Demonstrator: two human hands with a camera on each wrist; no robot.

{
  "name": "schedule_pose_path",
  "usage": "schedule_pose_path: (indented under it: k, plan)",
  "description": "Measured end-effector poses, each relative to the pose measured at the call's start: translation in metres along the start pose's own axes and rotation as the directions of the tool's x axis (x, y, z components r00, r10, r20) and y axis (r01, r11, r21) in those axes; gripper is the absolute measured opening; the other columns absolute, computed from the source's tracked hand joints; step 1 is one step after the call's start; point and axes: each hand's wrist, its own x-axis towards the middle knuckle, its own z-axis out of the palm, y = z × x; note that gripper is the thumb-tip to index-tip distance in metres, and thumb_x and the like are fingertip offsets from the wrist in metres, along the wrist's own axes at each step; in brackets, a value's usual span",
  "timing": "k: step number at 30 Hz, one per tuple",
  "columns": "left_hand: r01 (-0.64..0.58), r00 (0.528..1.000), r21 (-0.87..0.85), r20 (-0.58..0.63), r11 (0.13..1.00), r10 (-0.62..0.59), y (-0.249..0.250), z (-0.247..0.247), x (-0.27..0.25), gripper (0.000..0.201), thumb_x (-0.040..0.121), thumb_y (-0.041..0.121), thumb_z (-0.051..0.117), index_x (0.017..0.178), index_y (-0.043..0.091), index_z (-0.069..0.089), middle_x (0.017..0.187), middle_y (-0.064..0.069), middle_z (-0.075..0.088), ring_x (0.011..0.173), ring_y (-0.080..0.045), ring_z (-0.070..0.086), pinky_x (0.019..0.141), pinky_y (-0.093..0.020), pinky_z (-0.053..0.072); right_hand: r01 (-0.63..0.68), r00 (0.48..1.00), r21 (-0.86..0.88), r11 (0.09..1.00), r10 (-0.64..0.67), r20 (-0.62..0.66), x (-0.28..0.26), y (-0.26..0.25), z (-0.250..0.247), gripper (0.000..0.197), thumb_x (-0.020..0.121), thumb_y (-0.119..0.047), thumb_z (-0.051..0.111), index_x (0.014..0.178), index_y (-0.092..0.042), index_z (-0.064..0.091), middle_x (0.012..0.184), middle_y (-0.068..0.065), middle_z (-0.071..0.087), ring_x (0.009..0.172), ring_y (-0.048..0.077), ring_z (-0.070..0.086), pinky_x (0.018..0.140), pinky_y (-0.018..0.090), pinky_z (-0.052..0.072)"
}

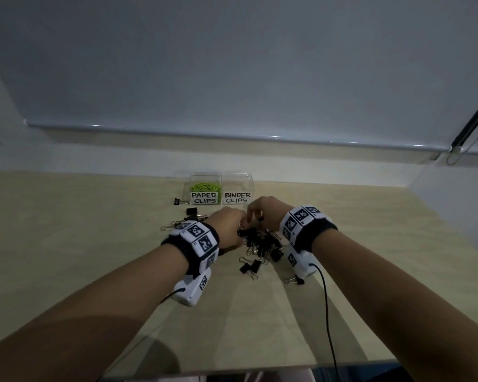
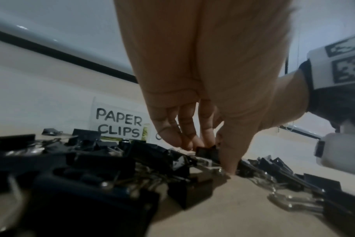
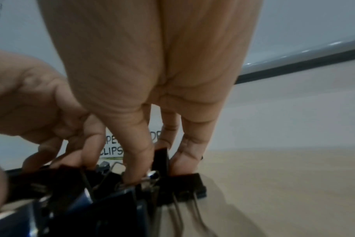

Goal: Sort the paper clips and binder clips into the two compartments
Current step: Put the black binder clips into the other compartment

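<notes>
**Both hands in the binder clip pile**

Right hand (image 3: 152,96) grip: fingertips pinch a black binder clip (image 3: 161,158). Left hand (image 2: 203,80) grip: fingers curled on a clip (image 2: 206,151) in the pile (image 1: 260,241), mid-counter (image 1: 94,244). Labelled compartments (image 1: 236,198) at far edge; green paper clips (image 1: 204,186) in left one.

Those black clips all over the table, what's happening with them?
A person is sorting clips into a clear two-part box. The PAPER CLIPS compartment already holds green paper clips; the BINDER CLIPS compartment looks empty. Both hands are down in the pile of black binder clips on the table: the left hand and right hand each pinch clips from it.
</notes>
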Motion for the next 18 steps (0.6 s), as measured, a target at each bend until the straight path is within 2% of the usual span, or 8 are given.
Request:
schedule_pose_path:
  k: [2,3,5,7,10,13,16,18]
  plan:
    - [-0.019,0.999,-0.085,-0.028,0.996,0.017,-0.009,-0.003,-0.002,0.026,0.078,0.020,0.071,0.098,0.022,0.055,0.101,-0.004,0.060,0.084,-0.017,0.055,0.071,-0.028,0.045,-0.007,0.999,0.057,0.998,0.009,-0.038,0.000,0.005,-0.002,0.020,0.080,0.000,0.062,0.094,-0.012,0.070,0.077,0.000,0.057,0.075,0.019,0.057,0.064,0.026,0.049]
    - [-0.024,0.999,-0.121,-0.045,0.992,0.018,-0.015,-0.004,-0.003,0.026,0.080,0.021,0.070,0.102,0.022,0.055,0.100,-0.002,0.059,0.082,-0.014,0.052,0.071,-0.027,0.044,-0.015,0.997,0.104,0.994,0.023,-0.076,0.000,0.008,-0.003,0.021,0.079,0.002,0.063,0.093,-0.012,0.070,0.077,0.000,0.058,0.075,0.018,0.058,0.067,0.028,0.053]
    - [-0.017,0.998,-0.126,-0.066,0.992,0.009,-0.026,-0.007,-0.006,0.035,0.085,0.024,0.065,0.118,0.020,0.054,0.103,-0.001,0.053,0.083,-0.012,0.047,0.075,-0.025,0.042,-0.039,0.985,0.205,0.978,0.073,-0.159,-0.003,0.016,-0.009,0.028,0.078,0.003,0.064,0.097,-0.016,0.069,0.084,0.001,0.062,0.077,0.017,0.061,0.074,0.031,0.057]
    - [-0.007,0.999,-0.066,-0.049,0.998,0.004,-0.035,-0.005,-0.008,0.040,0.089,0.025,0.061,0.127,0.017,0.051,0.109,-0.003,0.048,0.089,-0.013,0.045,0.081,-0.025,0.041,-0.053,0.977,0.240,0.969,0.100,-0.188,-0.007,0.024,-0.014,0.032,0.081,0.001,0.061,0.104,-0.022,0.066,0.090,0.002,0.066,0.080,0.018,0.064,0.075,0.031,0.058]
    - [-0.006,1.000,0.010,0.008,1.000,0.006,-0.037,0.001,-0.010,0.035,0.092,0.028,0.058,0.125,0.016,0.057,0.116,-0.007,0.048,0.101,-0.019,0.051,0.089,-0.028,0.043,-0.076,0.987,0.118,0.990,0.092,-0.134,-0.016,0.029,-0.013,0.032,0.088,0.001,0.051,0.100,-0.020,0.072,0.098,0.007,0.070,0.085,0.020,0.067,0.079,0.031,0.056]
    - [-0.022,1.000,0.039,0.020,0.999,0.021,-0.033,0.004,-0.008,0.033,0.091,0.033,0.059,0.119,0.016,0.062,0.115,-0.005,0.046,0.102,-0.022,0.054,0.090,-0.032,0.047,-0.117,0.990,0.026,0.993,0.118,-0.075,-0.020,0.029,0.001,0.028,0.089,-0.001,0.050,0.095,-0.011,0.076,0.104,0.010,0.072,0.094,0.023,0.067,0.085,0.030,0.053]
    - [-0.032,0.999,0.104,0.031,0.994,0.029,-0.026,0.006,-0.006,0.033,0.088,0.034,0.063,0.115,0.013,0.062,0.114,-0.006,0.049,0.100,-0.023,0.055,0.083,-0.030,0.045,-0.138,0.988,-0.007,0.990,0.137,-0.075,-0.020,0.027,0.010,0.021,0.089,-0.013,0.055,0.091,-0.007,0.074,0.096,0.010,0.072,0.088,0.024,0.066,0.078,0.032,0.055]
    - [-0.028,0.999,0.133,0.033,0.991,0.024,-0.023,0.007,-0.004,0.033,0.087,0.031,0.065,0.114,0.011,0.063,0.114,-0.008,0.054,0.102,-0.025,0.057,0.082,-0.031,0.045,-0.140,0.987,-0.004,0.990,0.139,-0.083,-0.018,0.024,0.012,0.017,0.086,-0.014,0.060,0.088,-0.006,0.074,0.092,0.010,0.071,0.085,0.025,0.066,0.076,0.032,0.055]
